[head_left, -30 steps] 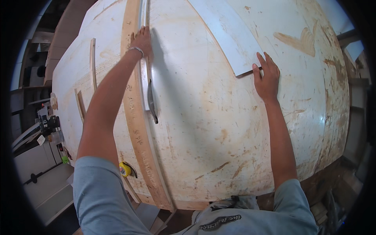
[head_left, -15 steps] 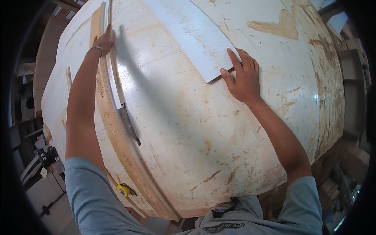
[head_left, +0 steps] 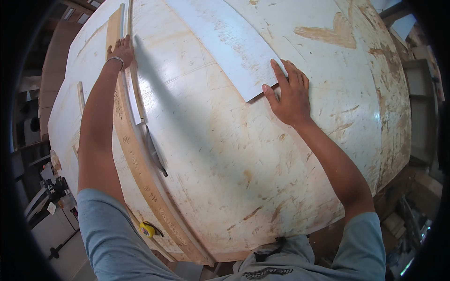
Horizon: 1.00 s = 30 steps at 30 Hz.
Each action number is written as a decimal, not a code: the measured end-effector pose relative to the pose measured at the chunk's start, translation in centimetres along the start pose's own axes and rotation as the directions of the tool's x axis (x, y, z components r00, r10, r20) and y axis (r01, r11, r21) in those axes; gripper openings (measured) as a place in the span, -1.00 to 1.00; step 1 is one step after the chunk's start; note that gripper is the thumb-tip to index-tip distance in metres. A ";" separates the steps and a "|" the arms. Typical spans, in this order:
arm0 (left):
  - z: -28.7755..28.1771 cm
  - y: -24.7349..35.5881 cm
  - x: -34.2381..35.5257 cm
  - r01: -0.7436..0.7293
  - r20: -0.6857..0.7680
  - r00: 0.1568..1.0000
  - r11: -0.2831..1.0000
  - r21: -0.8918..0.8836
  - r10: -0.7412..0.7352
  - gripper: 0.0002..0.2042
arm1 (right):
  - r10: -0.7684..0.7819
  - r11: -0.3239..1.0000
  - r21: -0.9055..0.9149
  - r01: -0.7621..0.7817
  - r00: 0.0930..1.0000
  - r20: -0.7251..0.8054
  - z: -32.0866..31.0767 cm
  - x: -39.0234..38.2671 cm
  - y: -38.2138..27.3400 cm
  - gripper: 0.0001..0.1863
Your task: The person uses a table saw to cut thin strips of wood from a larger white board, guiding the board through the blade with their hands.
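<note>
My left hand (head_left: 123,50) lies over narrow strips at the far left, fingers stretched forward and slightly apart. Beneath it runs a long pale wooden bar (head_left: 140,175), with a thin white strip with a wood-coloured edge (head_left: 135,100) along its right side. At the far middle is a long white board (head_left: 229,44), flat on the table with a dark near end. My right hand (head_left: 290,96) grips that board's near right corner, thumb at the near end and fingers over the right edge. A slim dark-tipped tool (head_left: 155,152) rests beside the bar, its kind unclear.
The large, stained white worktable (head_left: 211,187) bulges across the view. A yellow tape measure (head_left: 147,229) sits left of the bar, near me. Thin wooden sticks (head_left: 81,96) lie at the left. Dark shelving (head_left: 424,112) stands beyond the right edge.
My left hand's fingers have spread and flattened over the strips. The thin strip's near end has shifted slightly away from me. The white board and right hand have shifted slightly left.
</note>
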<state>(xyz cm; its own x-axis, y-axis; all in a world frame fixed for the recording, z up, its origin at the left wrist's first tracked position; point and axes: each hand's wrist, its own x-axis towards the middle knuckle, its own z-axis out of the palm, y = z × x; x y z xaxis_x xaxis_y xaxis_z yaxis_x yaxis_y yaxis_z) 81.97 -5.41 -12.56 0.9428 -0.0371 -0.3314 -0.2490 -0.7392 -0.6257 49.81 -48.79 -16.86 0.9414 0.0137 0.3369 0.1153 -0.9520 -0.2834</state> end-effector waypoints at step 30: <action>-3.1 -3.3 -6.6 -0.071 0.167 0.978 0.955 -0.289 0.123 -0.26 | 0.002 0.999 0.040 -0.002 1.000 0.001 -0.3 0.3 -0.6 -0.33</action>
<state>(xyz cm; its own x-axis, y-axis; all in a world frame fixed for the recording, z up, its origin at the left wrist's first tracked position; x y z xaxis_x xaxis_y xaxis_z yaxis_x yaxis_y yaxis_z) 77.21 -4.76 -6.12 0.8545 -0.0151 -0.5193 -0.2404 -0.8976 -0.3694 49.89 -48.33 -16.35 0.9420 0.0121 0.3354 0.1258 -0.9392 -0.3196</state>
